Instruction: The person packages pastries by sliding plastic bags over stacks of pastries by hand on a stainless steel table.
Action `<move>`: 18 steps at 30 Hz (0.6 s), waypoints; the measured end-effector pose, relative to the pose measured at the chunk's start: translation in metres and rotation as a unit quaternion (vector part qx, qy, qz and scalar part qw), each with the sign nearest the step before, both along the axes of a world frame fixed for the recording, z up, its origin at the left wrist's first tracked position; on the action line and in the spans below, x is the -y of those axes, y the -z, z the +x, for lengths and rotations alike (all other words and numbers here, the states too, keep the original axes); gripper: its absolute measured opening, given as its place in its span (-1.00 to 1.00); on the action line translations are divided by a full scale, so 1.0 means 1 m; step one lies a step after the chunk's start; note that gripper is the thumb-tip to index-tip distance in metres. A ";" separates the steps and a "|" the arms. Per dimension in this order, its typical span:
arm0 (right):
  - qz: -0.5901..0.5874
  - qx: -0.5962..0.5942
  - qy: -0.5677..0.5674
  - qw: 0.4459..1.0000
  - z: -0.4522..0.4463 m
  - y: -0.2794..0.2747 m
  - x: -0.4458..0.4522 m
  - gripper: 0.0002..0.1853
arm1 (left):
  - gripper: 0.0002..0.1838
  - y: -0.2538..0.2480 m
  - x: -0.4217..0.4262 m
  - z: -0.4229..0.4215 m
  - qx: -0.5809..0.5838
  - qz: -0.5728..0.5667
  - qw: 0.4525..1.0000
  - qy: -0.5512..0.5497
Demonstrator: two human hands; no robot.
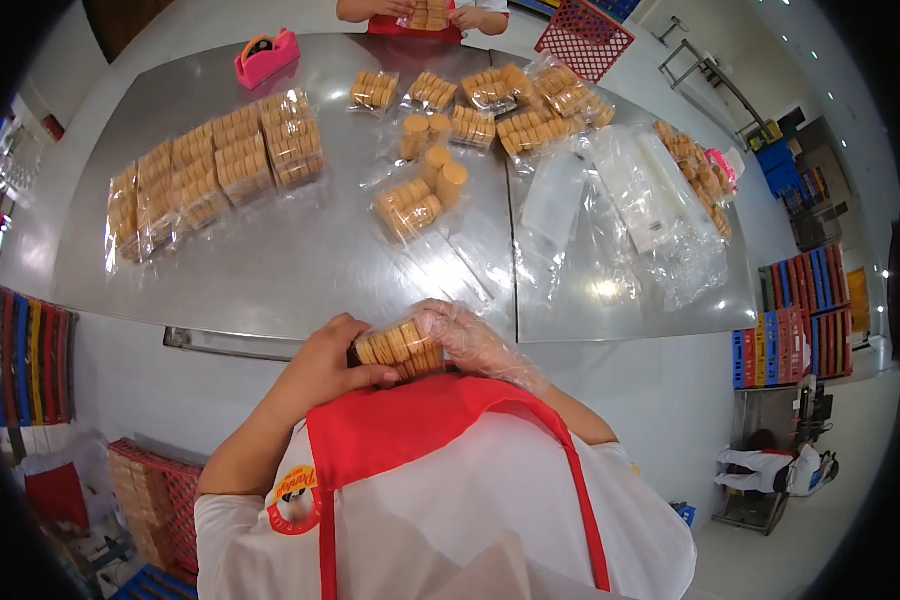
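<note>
Close to my body, at the near table edge, both hands hold a transparent pack of round cookies (402, 350). My bare left hand (322, 362) grips its left side, with the thumb along the lower front. On the other side my right hand (468, 345), in a transparent plastic glove, is closed around the pack's right end, its fingertips partly hidden. Just beyond lies an open-looking pack of cookies (407, 209), with loose cookie stacks (444, 175) beside it. Thin plastic film (450, 265) lies on the steel table (320, 255) in front of my hands.
Rows of filled cookie packs (240, 155) stand at left, near a pink tape dispenser (267, 58). More packs (530, 105) lie at the back. Plastic bags (650, 200) cover part of the right side. Opposite, another person's hands (430, 14) hold a pack. A red crate (585, 38) stands behind.
</note>
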State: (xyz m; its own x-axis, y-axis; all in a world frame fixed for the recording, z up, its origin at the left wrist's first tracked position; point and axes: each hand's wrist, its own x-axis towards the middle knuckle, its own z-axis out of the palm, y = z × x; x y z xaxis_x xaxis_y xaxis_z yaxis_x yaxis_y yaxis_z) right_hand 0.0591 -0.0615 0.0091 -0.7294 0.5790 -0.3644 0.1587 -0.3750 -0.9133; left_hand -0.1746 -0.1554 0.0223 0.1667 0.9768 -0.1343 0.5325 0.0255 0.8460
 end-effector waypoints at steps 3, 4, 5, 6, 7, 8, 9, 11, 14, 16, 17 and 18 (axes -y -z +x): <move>-0.073 -0.124 0.017 0.989 0.002 0.008 -0.005 -0.23 | -0.41 0.007 -0.008 0.001 0.153 -0.074 0.983 -0.068; -0.092 -0.164 0.019 0.982 0.005 0.011 -0.013 -0.23 | -0.42 0.005 -0.014 0.003 0.250 -0.113 0.959 -0.070; -0.113 -0.202 0.021 0.973 0.008 0.013 -0.019 -0.22 | -0.43 0.004 -0.025 0.007 0.344 -0.153 0.924 -0.073; -0.135 -0.225 0.044 0.964 0.007 -0.023 -0.016 -0.17 | -0.44 0.001 -0.035 0.016 0.436 -0.191 0.876 -0.077; -0.116 -0.304 0.070 0.943 0.008 -0.022 -0.017 -0.16 | -0.45 -0.002 -0.043 0.028 0.463 -0.201 0.859 -0.082; -0.092 -0.382 0.096 0.914 0.008 -0.020 -0.018 -0.16 | -0.46 -0.005 -0.053 0.043 0.488 -0.208 0.843 -0.084; -0.063 -0.459 0.123 0.878 0.012 -0.019 -0.021 -0.15 | -0.47 -0.008 -0.063 0.056 0.512 -0.215 0.828 -0.082; -0.062 -0.382 0.200 0.900 0.032 -0.019 -0.026 -0.16 | -0.52 -0.009 -0.076 0.077 0.447 -0.261 0.855 -0.020; -0.128 -0.377 0.294 0.869 0.074 -0.011 -0.033 -0.23 | -0.61 0.000 -0.083 0.110 0.132 0.020 0.991 0.022; -0.204 -0.422 0.307 0.828 0.106 -0.007 -0.029 -0.31 | -0.75 -0.008 -0.081 0.134 -0.076 0.260 0.963 -0.014; -0.227 -0.424 0.325 0.814 0.122 -0.005 -0.025 -0.33 | -0.77 -0.007 -0.086 0.142 -0.103 0.318 0.942 0.008; -0.249 -0.427 0.342 0.799 0.137 -0.002 -0.022 -0.34 | -0.78 -0.001 -0.095 0.148 -0.131 0.376 0.917 0.032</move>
